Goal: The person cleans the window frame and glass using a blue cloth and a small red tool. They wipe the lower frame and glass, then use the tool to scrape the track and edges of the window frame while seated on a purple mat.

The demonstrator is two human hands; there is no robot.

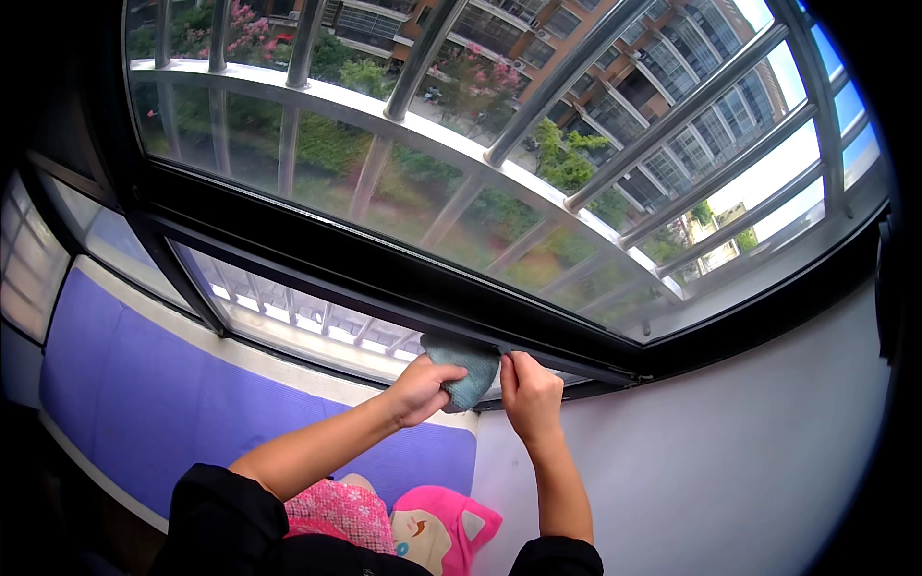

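Note:
A grey-green cloth [465, 372] hangs against the lower rail of the black window frame [403, 280]. My left hand [421, 389] grips it from the left, with the thumb laid across its front. Close by on the right, my right hand [532, 392] is closed in a pinch at the cloth's upper right edge, just under the rail. Its fingertips are partly hidden, and the small dark bit between them is hard to make out. Behind the cloth runs a low glass pane [298, 317].
Metal bars [418, 62] stand outside the large upper pane, with trees and buildings beyond. A purple mat [144, 384] covers the ledge below. A pink cushion [466, 523] and pink patterned fabric [336, 518] lie near me. A white wall [691, 432] rises at the right.

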